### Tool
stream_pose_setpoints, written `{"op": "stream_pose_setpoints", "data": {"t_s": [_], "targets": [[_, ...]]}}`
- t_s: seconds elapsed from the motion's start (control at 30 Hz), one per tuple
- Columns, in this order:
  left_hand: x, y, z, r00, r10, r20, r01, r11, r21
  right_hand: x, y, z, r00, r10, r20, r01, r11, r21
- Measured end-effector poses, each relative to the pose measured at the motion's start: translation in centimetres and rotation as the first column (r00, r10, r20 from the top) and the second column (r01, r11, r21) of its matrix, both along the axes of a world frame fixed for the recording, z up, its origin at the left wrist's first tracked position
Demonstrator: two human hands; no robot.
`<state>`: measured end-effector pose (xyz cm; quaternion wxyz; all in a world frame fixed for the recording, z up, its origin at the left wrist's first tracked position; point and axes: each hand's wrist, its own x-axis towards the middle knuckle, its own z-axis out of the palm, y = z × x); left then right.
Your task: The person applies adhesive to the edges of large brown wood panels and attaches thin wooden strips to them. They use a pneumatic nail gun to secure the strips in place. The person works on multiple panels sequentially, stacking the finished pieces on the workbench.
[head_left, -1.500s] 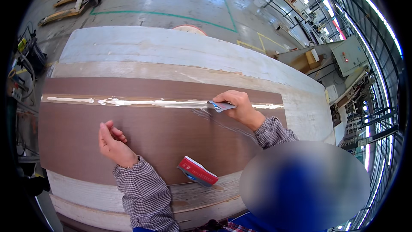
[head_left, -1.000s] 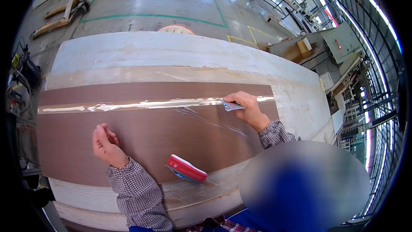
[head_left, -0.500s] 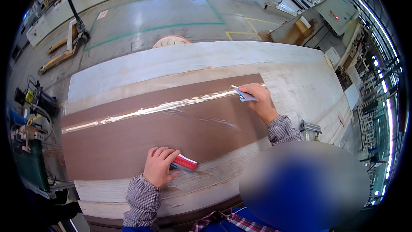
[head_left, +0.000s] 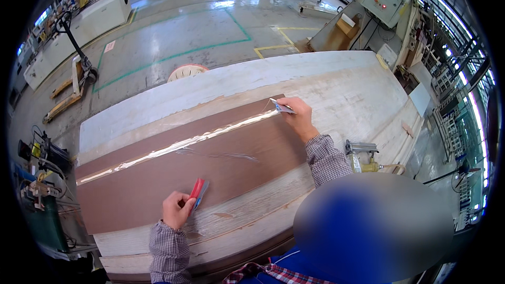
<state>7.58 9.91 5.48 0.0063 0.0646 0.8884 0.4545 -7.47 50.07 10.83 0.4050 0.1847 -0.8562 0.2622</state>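
Note:
A long brown veneer sheet (head_left: 158, 173) lies on a worn white worktable (head_left: 347, 84). A shiny strip of clear tape (head_left: 184, 144) runs along the sheet's length. My right hand (head_left: 299, 117) pinches a small blue-grey blade (head_left: 281, 107) at the tape's far right end, at the sheet's corner. My left hand (head_left: 176, 209) grips a red and blue flat tool (head_left: 198, 191) and lifts it just off the sheet's near edge.
A metal nail gun (head_left: 363, 156) lies on the table to my right. A pallet jack (head_left: 73, 68) stands on the concrete floor at far left. A round white stool (head_left: 187, 71) sits beyond the table. Cables and equipment (head_left: 39, 173) crowd the left side.
My left hand went from resting open on the sheet to the red and blue tool and picked it up. My right hand slid the blade rightward along the tape to the sheet's corner.

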Motion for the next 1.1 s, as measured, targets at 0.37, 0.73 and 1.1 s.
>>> {"op": "stream_pose_setpoints", "data": {"t_s": [0.37,0.73,1.1], "targets": [[-14.7,18.9,-5.7,0.919,0.008,0.395,-0.257,0.773,0.58,0.4,2.2,3.4,0.995,-0.047,-0.088,0.031,0.984,-0.178],[-7.6,26.0,2.8,0.924,-0.194,0.329,-0.189,0.517,0.835,9.6,1.0,6.3,0.923,0.227,0.311,0.11,0.618,-0.778],[11.7,26.3,8.2,0.93,-0.27,0.251,-0.078,0.522,0.85,29.1,0.6,5.8,0.804,0.406,0.433,0.434,0.095,-0.896]]}}
